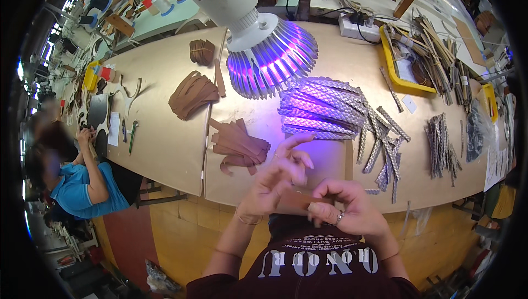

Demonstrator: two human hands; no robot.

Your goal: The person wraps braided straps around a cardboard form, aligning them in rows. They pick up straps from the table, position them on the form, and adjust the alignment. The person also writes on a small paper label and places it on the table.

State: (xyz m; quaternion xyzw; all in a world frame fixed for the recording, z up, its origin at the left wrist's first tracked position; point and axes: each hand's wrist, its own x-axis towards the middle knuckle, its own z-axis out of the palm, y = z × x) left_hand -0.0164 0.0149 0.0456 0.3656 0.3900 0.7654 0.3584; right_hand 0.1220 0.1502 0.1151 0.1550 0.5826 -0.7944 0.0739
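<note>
In front of my chest, my right hand (352,205) pinches a short brown leather strip (294,200) between thumb and fingers; a ring is on one finger. My left hand (280,175) is raised at the strip's other end, its fingers apart and slightly smeared by motion. Whether its palm or thumb touches the strip is hard to see. Beyond my left hand lies a loose pile of brown strips (239,144). A heap of braided silvery strips (322,109) sits under a lamp (272,51) that glows purple.
Brown strip bundles (192,95) lie at the left, near a green pen (133,136). At the right are a braided-strip bunch (440,145), a yellow tray (388,62) of strips and a power strip (357,26). A co-worker in blue (91,186) sits left.
</note>
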